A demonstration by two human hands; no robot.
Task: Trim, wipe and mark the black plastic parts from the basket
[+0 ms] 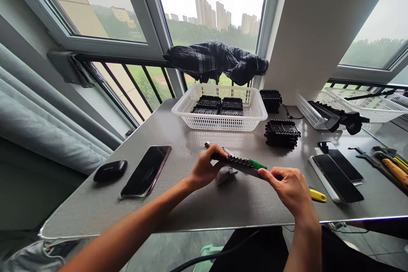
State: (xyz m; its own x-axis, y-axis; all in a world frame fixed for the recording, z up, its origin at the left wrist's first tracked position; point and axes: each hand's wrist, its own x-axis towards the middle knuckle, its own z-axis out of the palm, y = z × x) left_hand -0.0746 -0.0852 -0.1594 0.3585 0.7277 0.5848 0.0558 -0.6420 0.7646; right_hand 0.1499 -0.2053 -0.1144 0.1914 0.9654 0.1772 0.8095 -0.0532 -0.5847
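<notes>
Between my hands, above the front of the table, is a thin black plastic piece [239, 161] with a toothed edge, seen nearly edge-on and sloping down to the right. My left hand [207, 166] closes on its left end. Thumb and fingers of my right hand [288, 185] pinch the other end. A green strip [256, 164] shows along the piece's far side near my right thumb; I cannot tell whether it is attached. Below the piece sits a small crumpled grey item [225, 176]. The yellow handle [318, 195] of a tool pokes out beside my right wrist.
A white basket [223, 124] holds several black plastic parts. Similar parts are stacked [282, 134] to its right. At left lie a phone [146, 171] and a black case [110, 171]. Two more phones [338, 178], tools [390, 165] and white baskets [314, 112] occupy the right side.
</notes>
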